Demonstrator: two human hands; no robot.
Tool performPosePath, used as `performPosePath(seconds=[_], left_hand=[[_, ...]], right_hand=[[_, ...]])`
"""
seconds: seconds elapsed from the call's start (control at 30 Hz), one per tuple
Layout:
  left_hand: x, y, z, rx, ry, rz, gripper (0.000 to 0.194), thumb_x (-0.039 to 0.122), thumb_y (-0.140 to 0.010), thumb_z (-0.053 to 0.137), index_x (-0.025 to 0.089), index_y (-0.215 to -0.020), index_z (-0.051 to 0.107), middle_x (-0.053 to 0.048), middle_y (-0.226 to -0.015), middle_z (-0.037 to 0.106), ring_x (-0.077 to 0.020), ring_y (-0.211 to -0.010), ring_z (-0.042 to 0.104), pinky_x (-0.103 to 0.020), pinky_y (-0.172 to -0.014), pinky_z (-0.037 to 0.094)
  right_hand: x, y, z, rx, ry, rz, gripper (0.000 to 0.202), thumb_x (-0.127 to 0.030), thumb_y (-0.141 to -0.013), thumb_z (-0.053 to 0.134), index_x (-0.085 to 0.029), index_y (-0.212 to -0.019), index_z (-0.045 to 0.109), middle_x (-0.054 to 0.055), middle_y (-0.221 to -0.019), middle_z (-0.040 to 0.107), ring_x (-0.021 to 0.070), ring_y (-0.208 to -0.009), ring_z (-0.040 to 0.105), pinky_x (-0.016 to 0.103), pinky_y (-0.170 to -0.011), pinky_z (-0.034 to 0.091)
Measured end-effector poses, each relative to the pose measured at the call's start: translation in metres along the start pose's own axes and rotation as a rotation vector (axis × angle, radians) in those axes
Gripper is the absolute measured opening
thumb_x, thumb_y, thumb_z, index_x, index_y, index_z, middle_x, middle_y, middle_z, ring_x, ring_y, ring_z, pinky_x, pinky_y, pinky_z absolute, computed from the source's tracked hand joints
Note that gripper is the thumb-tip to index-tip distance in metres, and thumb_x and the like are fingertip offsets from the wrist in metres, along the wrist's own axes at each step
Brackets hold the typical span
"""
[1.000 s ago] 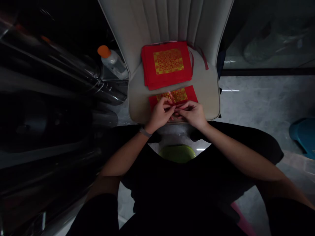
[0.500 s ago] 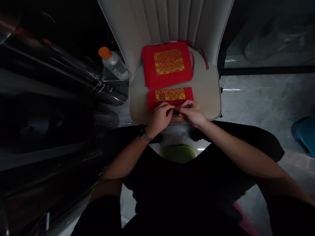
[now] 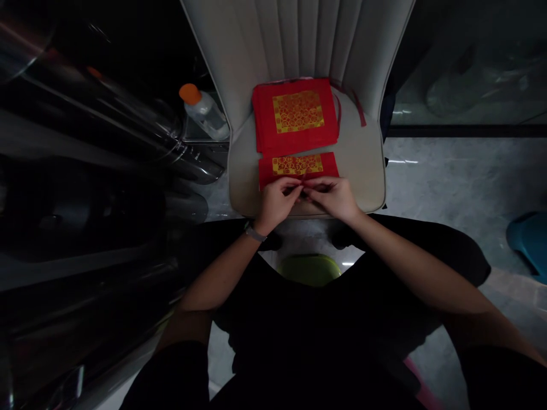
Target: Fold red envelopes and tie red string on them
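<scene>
A red piece with a gold printed pattern [image 3: 298, 165] lies on the seat's front part. Both hands meet at its near edge, fingertips pinched close together. My left hand [image 3: 277, 202], with a watch [image 3: 255, 232] at the wrist, and my right hand [image 3: 335, 198] grip a thin dark-red ribbon [image 3: 303, 177], mostly hidden by the fingers. Behind the single piece sits a stack of similar red pieces [image 3: 265, 117], its top one bearing a gold panel. Loose red ribbon [image 3: 362, 117] trails from the stack's right side.
The pale padded chair [image 3: 363, 176] carries the red pieces. Left of it stands a clear bottle with an orange cap [image 3: 209, 117]. A green plastic object [image 3: 310, 270] is on the floor between my legs, and a blue one [image 3: 530, 245] at far right.
The view has shifted slightly. My right hand has turned, its fingers now stretching more toward the left fingertips. Both hands stay pinched together at the red piece's near edge.
</scene>
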State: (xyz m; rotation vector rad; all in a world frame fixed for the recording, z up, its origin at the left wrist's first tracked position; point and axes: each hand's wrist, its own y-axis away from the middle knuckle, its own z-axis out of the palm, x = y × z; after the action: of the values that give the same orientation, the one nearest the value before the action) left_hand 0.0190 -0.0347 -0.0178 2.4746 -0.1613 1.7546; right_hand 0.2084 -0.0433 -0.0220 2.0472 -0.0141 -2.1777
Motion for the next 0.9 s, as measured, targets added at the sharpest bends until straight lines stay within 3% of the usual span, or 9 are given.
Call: performPosePath(seconds=[0.1, 0.2, 0.37, 0.47, 0.63, 0.77, 0.9], left_hand=[[-0.001, -0.004, -0.002, -0.030, 0.130, -0.157, 0.018, 0.029, -0.094, 0.081, 0.015, -0.104, 0.081, -0.004, -0.084, 0.080, -0.0110, -0.057, 0.069, -0.019, -0.049, 0.052], [0.002, -0.006, -0.006, -0.080, 0.179, -0.248, 0.022, 0.033, -0.090, 0.084, 0.014, -0.100, 0.082, -0.003, -0.075, 0.077, -0.0099, -0.053, 0.063, -0.020, -0.046, 0.049], [0.006, -0.006, -0.011, -0.118, 0.276, -0.364, 0.034, 0.044, -0.083, 0.091, 0.015, -0.100, 0.083, -0.005, -0.083, 0.079, -0.0098, -0.056, 0.063, -0.018, -0.039, 0.038], [0.005, -0.006, -0.012, -0.110, 0.264, -0.356, 0.037, 0.047, -0.081, 0.091, 0.016, -0.100, 0.084, -0.006, -0.086, 0.080, -0.0105, -0.059, 0.064, -0.017, -0.037, 0.034], [0.002, -0.005, -0.015, -0.110, 0.246, -0.319, 0.038, 0.047, -0.080, 0.089, 0.015, -0.100, 0.083, -0.009, -0.096, 0.082, -0.0155, -0.073, 0.074, -0.017, -0.042, 0.044], [0.002, -0.004, -0.019, -0.141, 0.209, -0.252, 0.029, 0.035, -0.086, 0.085, 0.014, -0.105, 0.081, -0.009, -0.096, 0.082, -0.0154, -0.071, 0.075, -0.019, -0.047, 0.052], [0.008, -0.001, -0.025, -0.140, 0.028, -0.132, 0.019, 0.019, -0.093, 0.075, 0.017, -0.111, 0.079, -0.009, -0.108, 0.083, -0.0144, -0.073, 0.077, -0.021, -0.054, 0.057]], right_hand=[[0.000, 0.001, -0.002, 0.011, 0.192, -0.092, 0.024, -0.047, -0.088, 0.085, -0.024, -0.094, 0.087, 0.005, -0.087, 0.082, 0.0181, -0.071, 0.071, 0.035, -0.073, 0.062], [-0.001, 0.000, -0.001, 0.020, 0.280, -0.142, 0.019, -0.044, -0.089, 0.084, -0.026, -0.095, 0.087, 0.005, -0.090, 0.082, 0.0192, -0.074, 0.071, 0.034, -0.072, 0.060], [0.002, -0.005, 0.003, -0.021, 0.245, -0.007, 0.025, -0.043, -0.082, 0.089, -0.022, -0.097, 0.084, 0.002, -0.075, 0.077, 0.0163, -0.060, 0.069, 0.027, -0.055, 0.051], [0.005, -0.008, 0.007, -0.036, 0.213, 0.033, 0.027, -0.047, -0.083, 0.087, -0.021, -0.091, 0.083, 0.001, -0.071, 0.075, 0.0142, -0.056, 0.067, 0.024, -0.049, 0.047], [0.009, -0.012, 0.013, -0.063, 0.059, 0.106, 0.040, -0.058, -0.078, 0.087, -0.019, -0.088, 0.081, 0.000, -0.068, 0.073, 0.0107, -0.045, 0.059, 0.022, -0.041, 0.043], [0.008, -0.017, 0.012, -0.102, 0.023, 0.119, 0.043, -0.059, -0.074, 0.090, -0.019, -0.087, 0.079, -0.004, -0.058, 0.065, 0.0084, -0.039, 0.047, 0.023, -0.036, 0.034], [0.007, -0.019, 0.012, -0.115, 0.035, 0.077, 0.039, -0.058, -0.079, 0.087, -0.021, -0.087, 0.079, -0.005, -0.059, 0.062, 0.0087, -0.042, 0.045, 0.025, -0.040, 0.033]])
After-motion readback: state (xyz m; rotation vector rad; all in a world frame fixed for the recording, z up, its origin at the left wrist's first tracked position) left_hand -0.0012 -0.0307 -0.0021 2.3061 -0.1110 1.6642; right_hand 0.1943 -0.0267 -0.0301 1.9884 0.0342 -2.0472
